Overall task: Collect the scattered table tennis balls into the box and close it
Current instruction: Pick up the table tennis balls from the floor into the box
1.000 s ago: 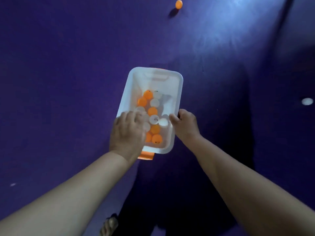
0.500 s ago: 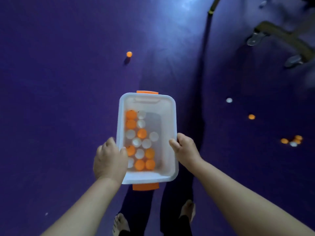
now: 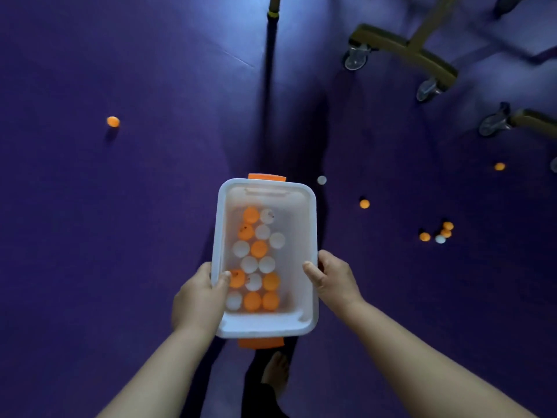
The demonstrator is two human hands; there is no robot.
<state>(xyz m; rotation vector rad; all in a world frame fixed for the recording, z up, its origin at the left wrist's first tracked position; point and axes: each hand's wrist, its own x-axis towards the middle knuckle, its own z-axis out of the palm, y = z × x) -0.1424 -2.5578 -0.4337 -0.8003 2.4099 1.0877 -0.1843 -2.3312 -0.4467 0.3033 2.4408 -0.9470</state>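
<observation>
Well, I had translucent box carried over purple floor. Left hand clasped left rim, thumb inside; right hand gripped right rim. Balls inside loose, single layer. My worry: box tipping mid-step, balls rolling out, no lid in view. Cluster of stray balls lay right, near caster frame; lone orange ball far left; pole ahead.

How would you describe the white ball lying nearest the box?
Find the white box. Just past its far right corner, one white ball lies on the purple floor. It lies alone; the other white ball sits among orange balls.
</observation>
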